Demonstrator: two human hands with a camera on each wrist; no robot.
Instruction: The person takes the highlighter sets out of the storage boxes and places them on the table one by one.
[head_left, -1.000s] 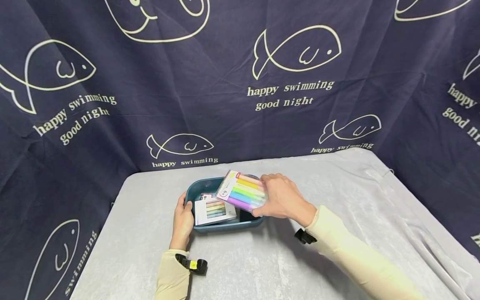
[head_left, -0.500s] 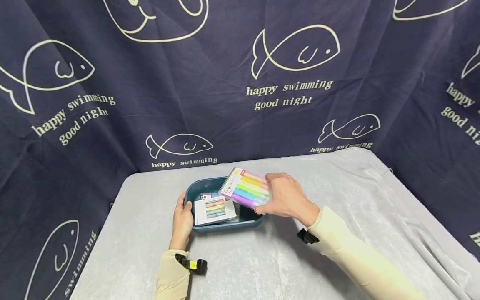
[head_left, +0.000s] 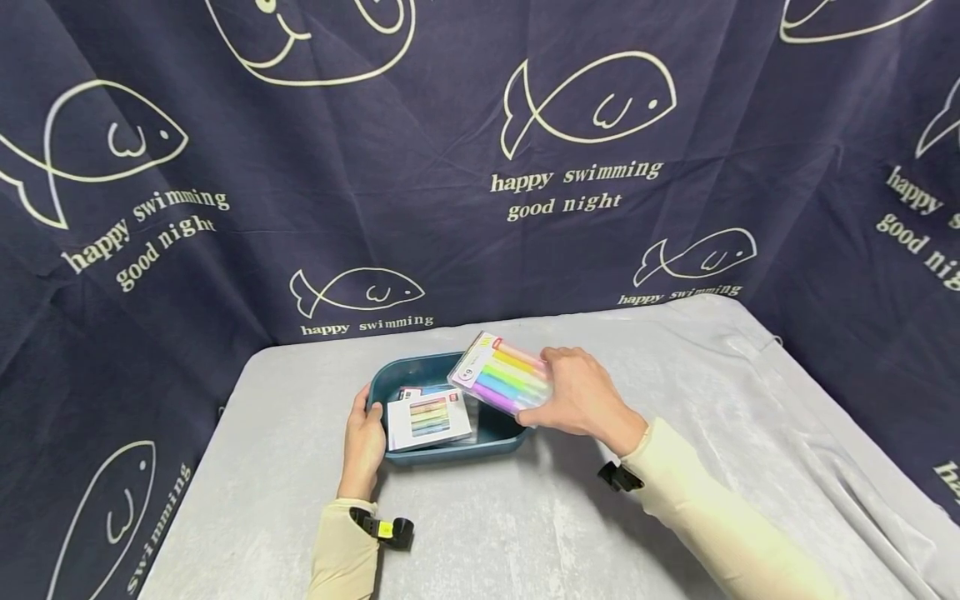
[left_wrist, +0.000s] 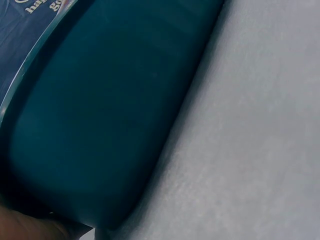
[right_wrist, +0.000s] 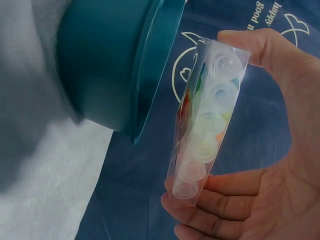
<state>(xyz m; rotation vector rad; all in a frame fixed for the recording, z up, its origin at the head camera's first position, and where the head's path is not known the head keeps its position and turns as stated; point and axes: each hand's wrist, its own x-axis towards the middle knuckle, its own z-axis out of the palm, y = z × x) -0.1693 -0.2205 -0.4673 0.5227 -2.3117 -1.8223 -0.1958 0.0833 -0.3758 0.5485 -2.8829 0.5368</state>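
My left hand grips the left end of a teal plastic bin, its thumb over the rim. In the bin lies a white box with a picture of coloured sticks on it, on top of other packages that it partly covers. My right hand pinches a clear pack of coloured markers between thumb and fingers. The pack is tilted above the bin's right end. In the right wrist view the markers' round ends show through the clear wrap, and the pack stands apart from the bin's rim.
Pale grey cloth covers the table, with folds along its right side. A dark blue curtain printed with white fish hangs behind and at both sides. A small corner of another package shows behind the white box.
My right hand has moved a little to the right with the pack of markers, uncovering more of the white box. My left hand and the bin have stayed in place.
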